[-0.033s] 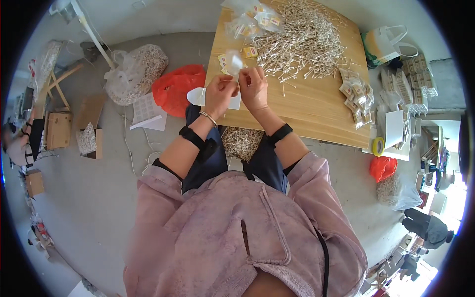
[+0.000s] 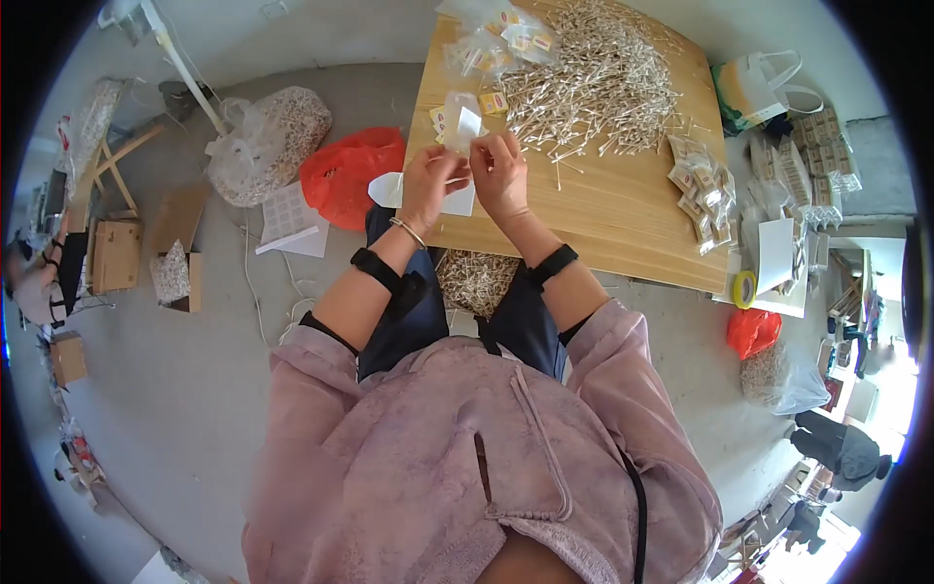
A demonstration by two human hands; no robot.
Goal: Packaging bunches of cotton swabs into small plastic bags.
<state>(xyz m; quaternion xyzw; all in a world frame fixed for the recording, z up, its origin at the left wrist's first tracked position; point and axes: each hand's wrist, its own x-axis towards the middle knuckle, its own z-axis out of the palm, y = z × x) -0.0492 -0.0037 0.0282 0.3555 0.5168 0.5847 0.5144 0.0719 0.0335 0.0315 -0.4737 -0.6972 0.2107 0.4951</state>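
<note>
Over the near left part of the wooden table, my left hand (image 2: pixel 432 183) and my right hand (image 2: pixel 499 171) are close together with fingers pinched. Between them they hold the lower end of a small clear plastic bag (image 2: pixel 462 119), which stands up and catches the light. Exactly where each fingertip grips it is hard to see. Just beyond lie small yellow-and-white cards (image 2: pixel 494 102). A large loose pile of cotton swabs (image 2: pixel 593 88) spreads to the right of the bag. Beneath my hands a white sheet (image 2: pixel 457 201) lies at the table's edge.
Clear bags with cards (image 2: pixel 501 44) lie at the table's far left, filled packets (image 2: pixel 702 195) at its right. A red plastic bag (image 2: pixel 352 177) and a big sack of swabs (image 2: pixel 268 146) stand left. More swabs (image 2: pixel 475 280) sit between my knees. Yellow tape (image 2: pixel 744 289) lies right.
The clear bag has tilted slightly, so its bright reflection has shifted and its outline shows more plainly. Both hands have stayed nearly in place.
</note>
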